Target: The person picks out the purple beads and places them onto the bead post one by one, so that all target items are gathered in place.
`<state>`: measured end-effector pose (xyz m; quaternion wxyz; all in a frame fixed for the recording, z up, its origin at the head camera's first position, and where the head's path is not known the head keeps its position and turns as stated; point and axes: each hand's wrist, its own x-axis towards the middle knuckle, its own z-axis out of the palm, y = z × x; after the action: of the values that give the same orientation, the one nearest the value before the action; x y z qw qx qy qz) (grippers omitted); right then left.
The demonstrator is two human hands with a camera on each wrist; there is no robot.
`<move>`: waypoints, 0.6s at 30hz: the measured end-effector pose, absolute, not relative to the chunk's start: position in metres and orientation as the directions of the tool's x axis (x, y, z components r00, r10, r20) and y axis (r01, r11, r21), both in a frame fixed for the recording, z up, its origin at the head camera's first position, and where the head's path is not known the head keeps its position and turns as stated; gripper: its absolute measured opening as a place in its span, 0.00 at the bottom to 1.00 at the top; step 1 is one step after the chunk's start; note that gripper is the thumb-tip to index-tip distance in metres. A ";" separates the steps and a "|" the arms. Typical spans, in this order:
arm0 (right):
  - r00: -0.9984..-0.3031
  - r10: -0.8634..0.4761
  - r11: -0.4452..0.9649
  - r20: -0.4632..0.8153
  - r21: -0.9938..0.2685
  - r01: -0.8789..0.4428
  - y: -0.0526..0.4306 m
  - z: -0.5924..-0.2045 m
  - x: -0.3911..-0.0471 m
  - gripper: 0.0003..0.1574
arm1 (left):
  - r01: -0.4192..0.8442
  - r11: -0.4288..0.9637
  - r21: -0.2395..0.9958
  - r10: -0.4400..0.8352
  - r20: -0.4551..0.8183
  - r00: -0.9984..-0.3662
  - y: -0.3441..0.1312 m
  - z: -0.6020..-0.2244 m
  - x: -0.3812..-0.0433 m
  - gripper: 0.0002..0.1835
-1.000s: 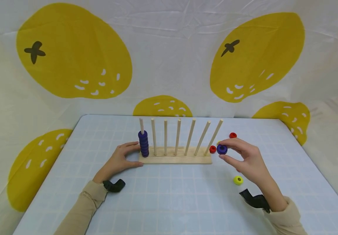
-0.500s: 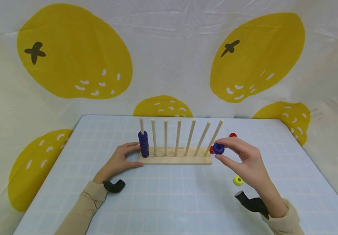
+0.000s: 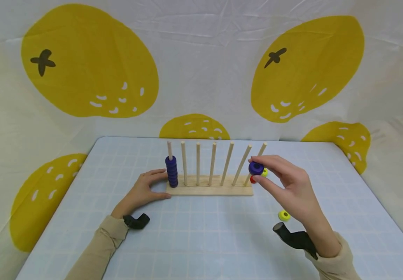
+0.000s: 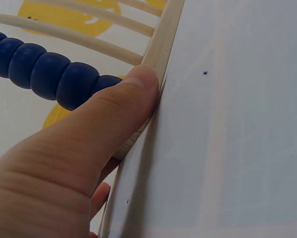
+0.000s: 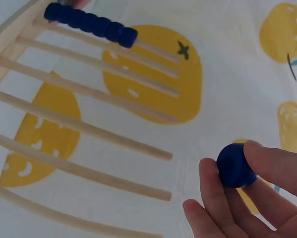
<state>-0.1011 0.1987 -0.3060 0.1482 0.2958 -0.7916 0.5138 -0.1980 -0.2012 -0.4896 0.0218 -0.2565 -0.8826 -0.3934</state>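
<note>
My right hand (image 3: 290,186) pinches a dark blue ring bead (image 3: 256,168) between thumb and fingertips, in front of the rightmost peg and above the base. In the right wrist view this blue bead (image 5: 233,166) is apart from the pegs. A wooden peg stand (image 3: 210,190) with several upright pegs stands mid-table. Its leftmost peg carries a stack of dark blue beads (image 3: 172,173); the other pegs are bare. My left hand (image 3: 145,190) grips the stand's left end. The left wrist view has its thumb (image 4: 123,96) pressed on the base's front edge, with the other fingers mostly hidden.
A red bead (image 3: 253,180) lies by the stand's right end, partly hidden by the right hand. One yellow bead (image 3: 265,172) shows behind that hand, another yellow bead (image 3: 284,215) nearer. A fruit-patterned cloth (image 3: 201,77) hangs behind the table (image 3: 187,241).
My right hand has carried the blue bead left and slightly up, from beside the stand to the rightmost peg. The left hand and stand stay in place.
</note>
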 end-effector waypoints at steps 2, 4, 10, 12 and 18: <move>-0.777 -0.316 0.285 0.545 -0.726 -0.626 0.196 -0.303 -0.101 0.34 | 0.474 0.559 0.680 0.437 0.244 -0.866 -0.201 -0.490 -0.199 0.37; -0.767 -0.319 0.265 0.557 -0.724 -0.637 0.192 -0.300 -0.102 0.32 | 0.476 0.559 0.679 0.437 0.246 -0.865 -0.201 -0.491 -0.199 0.37; -0.725 -0.325 0.179 0.608 -0.713 -0.678 0.182 -0.289 -0.106 0.29 | 0.487 0.552 0.677 0.445 0.256 -0.858 -0.203 -0.492 -0.199 0.37; -0.728 -0.324 0.182 0.604 -0.715 -0.675 0.179 -0.285 -0.107 0.29 | 0.490 0.547 0.679 0.446 0.260 -0.857 -0.203 -0.491 -0.199 0.37; -0.756 -0.316 0.228 0.573 -0.728 -0.647 0.168 -0.273 -0.111 0.30 | 0.483 0.553 0.679 0.442 0.253 -0.861 -0.202 -0.490 -0.198 0.37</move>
<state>-0.1113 0.1677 -0.2731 0.1541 0.3135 -0.7682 0.5365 -0.1984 -0.2017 -0.4897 0.0264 -0.2626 -0.8807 -0.3933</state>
